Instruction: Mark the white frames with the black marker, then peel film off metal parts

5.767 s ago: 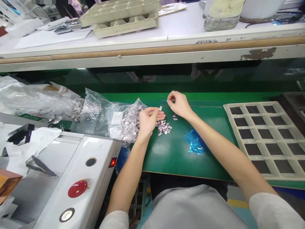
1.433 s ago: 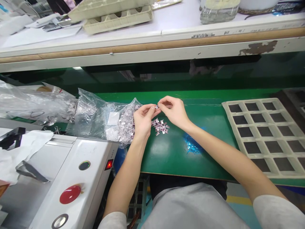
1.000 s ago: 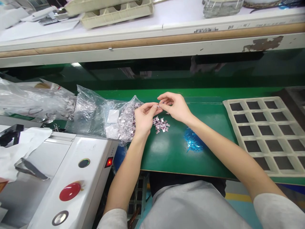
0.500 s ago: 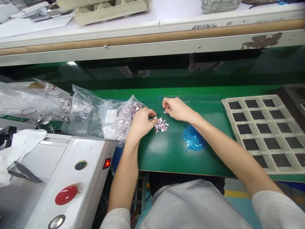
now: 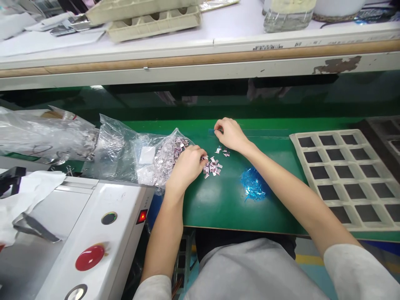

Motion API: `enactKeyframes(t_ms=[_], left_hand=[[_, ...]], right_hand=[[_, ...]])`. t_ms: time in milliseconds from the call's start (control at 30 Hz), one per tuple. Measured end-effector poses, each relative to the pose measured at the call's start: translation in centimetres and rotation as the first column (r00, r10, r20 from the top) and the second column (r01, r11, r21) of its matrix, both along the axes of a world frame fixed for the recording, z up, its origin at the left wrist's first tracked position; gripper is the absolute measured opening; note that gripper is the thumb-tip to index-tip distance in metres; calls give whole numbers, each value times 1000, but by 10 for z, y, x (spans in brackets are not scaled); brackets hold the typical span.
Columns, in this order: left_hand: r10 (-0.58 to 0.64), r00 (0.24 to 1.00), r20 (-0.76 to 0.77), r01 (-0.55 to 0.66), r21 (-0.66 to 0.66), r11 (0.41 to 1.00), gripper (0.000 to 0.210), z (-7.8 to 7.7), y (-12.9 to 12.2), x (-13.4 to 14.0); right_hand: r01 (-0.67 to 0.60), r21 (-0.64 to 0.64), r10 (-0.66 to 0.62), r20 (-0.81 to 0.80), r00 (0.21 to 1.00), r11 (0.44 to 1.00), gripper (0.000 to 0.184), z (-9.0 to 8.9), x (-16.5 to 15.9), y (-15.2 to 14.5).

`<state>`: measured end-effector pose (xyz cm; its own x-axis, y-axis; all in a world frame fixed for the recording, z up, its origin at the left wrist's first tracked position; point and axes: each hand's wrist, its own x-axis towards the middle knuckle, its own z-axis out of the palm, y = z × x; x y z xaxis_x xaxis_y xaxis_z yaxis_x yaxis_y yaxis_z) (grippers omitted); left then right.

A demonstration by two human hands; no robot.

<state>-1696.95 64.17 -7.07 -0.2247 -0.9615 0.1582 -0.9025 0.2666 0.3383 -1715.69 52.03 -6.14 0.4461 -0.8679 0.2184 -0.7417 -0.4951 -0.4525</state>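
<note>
My left hand [image 5: 187,164] rests beside a small pile of pinkish, shiny metal pieces [image 5: 213,167], its thumb and fingertips together at the pile's left edge. Whether a piece is between them is too small to tell. My right hand [image 5: 230,134] is farther back, fingers pinched at the left end of a thin clear strip [image 5: 265,133] lying on the table. Small blue bits [image 5: 211,131] show at that end, next to the fingertips; what they pinch is hidden. A few loose metal pieces [image 5: 225,152] lie just below this hand. A heap of blue film pieces [image 5: 253,184] is near my right forearm.
Left of my left hand lies an open clear plastic bag [image 5: 165,164] with more metal pieces. A pale compartment tray [image 5: 308,166] stands on the right of the green table [image 5: 218,204]. A white machine [image 5: 125,200] with a red button borders the left. A shelf [image 5: 234,62] runs across the back.
My right hand has moved away from me to the strip's left end, uncovering the loose metal pieces. My left hand stays by the pile, its fingertips closer together. The whole view has shifted slightly.
</note>
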Motion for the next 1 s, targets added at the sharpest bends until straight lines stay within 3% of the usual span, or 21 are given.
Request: enactKeyframes(t_ms=[233,433,500,667,767,833,933,1000], left_hand=[[-83,996,11,83,-41,996,28,-2,-2,4],[-37,969,-246,20,-70,997,29,-4,-4,5],[31,907,-421,-51,-35,998,24,-4,-4,4],[168,636,-753,-144,98,985,18,1,-5,-1],[213,501,-839,-185,137,973,29,2,-8,-4],[219,435,-874,-228,129,965,36,2,-9,-5],[210,380,-901,-281,103,954,35,3,-10,-9],[215,356,-909,-304,104,947,34,3,-10,-12]], right_hand=[[32,37,-28,-109,994,999,30,-6,21,-23],[88,77,-84,-55,995,993,29,-7,22,-23],[100,84,-99,-8,995,992,29,-8,22,-23],[85,97,-99,149,984,992,22,-10,13,-16],[27,78,-52,346,937,997,19,-7,5,-1],[-24,74,-16,504,864,997,15,-2,2,14],[-119,99,27,646,763,988,10,9,3,39],[-171,114,52,668,742,979,8,15,6,52]])
